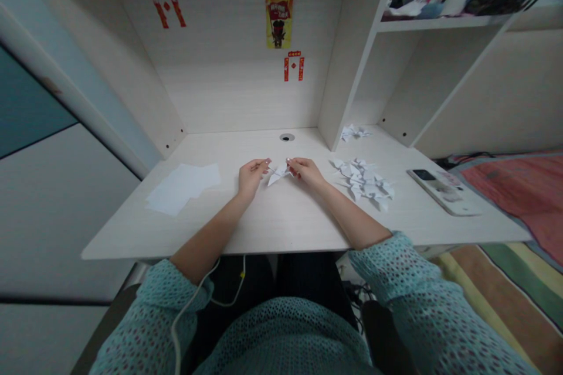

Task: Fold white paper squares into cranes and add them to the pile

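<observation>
A white folded-paper crane (277, 175) is held between my two hands above the middle of the white desk (281, 222). My left hand (254, 174) pinches a thin pointed end of it. On the other side, the fingertips of my right hand (304, 170) close on the opposite end. One wing points down toward me. To the right lies a loose heap of similar folded white paper cranes (363, 180). A stack of flat white paper sheets (182, 187), slightly fanned, rests on the left of the desk.
A phone (442, 192) lies near the desk's right end. More folded paper pieces (354, 132) sit at the back, beside the upright divider (352, 53). A round cable hole (287, 137) is at the rear. A white cable (176, 328) runs over my left sleeve.
</observation>
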`<state>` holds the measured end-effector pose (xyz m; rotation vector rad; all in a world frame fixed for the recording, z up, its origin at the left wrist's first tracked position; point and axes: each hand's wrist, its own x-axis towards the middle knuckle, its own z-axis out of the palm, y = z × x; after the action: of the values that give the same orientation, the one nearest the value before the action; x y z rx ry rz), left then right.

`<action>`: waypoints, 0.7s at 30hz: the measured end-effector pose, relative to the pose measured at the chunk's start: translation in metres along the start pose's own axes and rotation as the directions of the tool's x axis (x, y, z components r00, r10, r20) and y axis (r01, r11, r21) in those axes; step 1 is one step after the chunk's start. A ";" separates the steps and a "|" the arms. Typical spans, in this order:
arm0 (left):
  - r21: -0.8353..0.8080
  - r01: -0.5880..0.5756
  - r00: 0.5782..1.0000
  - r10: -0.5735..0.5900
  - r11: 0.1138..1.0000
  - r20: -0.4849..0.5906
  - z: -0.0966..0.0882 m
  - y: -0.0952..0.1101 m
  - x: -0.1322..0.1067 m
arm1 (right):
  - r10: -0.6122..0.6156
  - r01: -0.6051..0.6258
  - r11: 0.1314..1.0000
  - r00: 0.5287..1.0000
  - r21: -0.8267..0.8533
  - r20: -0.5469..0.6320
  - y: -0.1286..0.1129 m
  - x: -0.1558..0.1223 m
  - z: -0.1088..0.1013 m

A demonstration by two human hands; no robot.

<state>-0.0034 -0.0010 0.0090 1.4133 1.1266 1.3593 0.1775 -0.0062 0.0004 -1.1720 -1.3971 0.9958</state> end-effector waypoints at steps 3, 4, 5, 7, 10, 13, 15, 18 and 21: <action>-0.015 0.011 0.992 -0.012 1.000 -0.122 -0.002 -0.001 0.002 | -0.116 0.104 0.990 0.984 -0.091 -0.138 -0.004 0.001 -0.004; -0.009 0.012 0.989 -0.013 1.000 -0.150 -0.002 -0.001 0.002 | -0.159 0.141 0.982 0.976 -0.122 -0.146 -0.006 0.000 -0.005; -0.001 0.011 0.986 -0.011 1.000 -0.169 -0.002 -0.001 0.002 | -0.193 0.173 0.974 0.971 -0.148 -0.139 -0.009 -0.001 -0.005; 0.016 0.003 0.980 0.000 1.000 -0.198 -0.003 0.000 0.003 | -0.249 0.225 0.955 0.962 -0.191 -0.110 -0.013 -0.003 -0.006; 0.025 -0.010 0.975 0.015 1.000 -0.220 -0.003 0.000 0.003 | -0.306 0.282 0.923 0.951 -0.260 -0.053 -0.015 -0.007 -0.004; 0.042 -0.024 0.978 0.032 0.999 -0.207 -0.002 0.001 0.002 | -0.348 0.314 0.883 0.937 -0.349 -0.036 -0.012 -0.007 -0.003; 0.057 -0.042 0.980 0.052 0.997 -0.189 -0.002 0.001 0.001 | -0.370 0.325 0.859 0.928 -0.396 -0.041 -0.009 -0.006 -0.003; 0.062 -0.071 0.982 0.080 0.996 -0.171 -0.001 0.001 0.001 | -0.397 0.345 0.824 0.918 -0.450 -0.022 -0.009 -0.006 -0.004; 0.063 -0.083 0.985 0.091 0.995 -0.148 -0.001 0.000 0.001 | -0.424 0.380 0.772 0.905 -0.509 0.033 -0.014 -0.007 -0.005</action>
<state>-0.0039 -0.0003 0.0096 1.4341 1.2212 1.5280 0.1803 -0.0158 0.0134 -1.1879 -1.8086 0.2666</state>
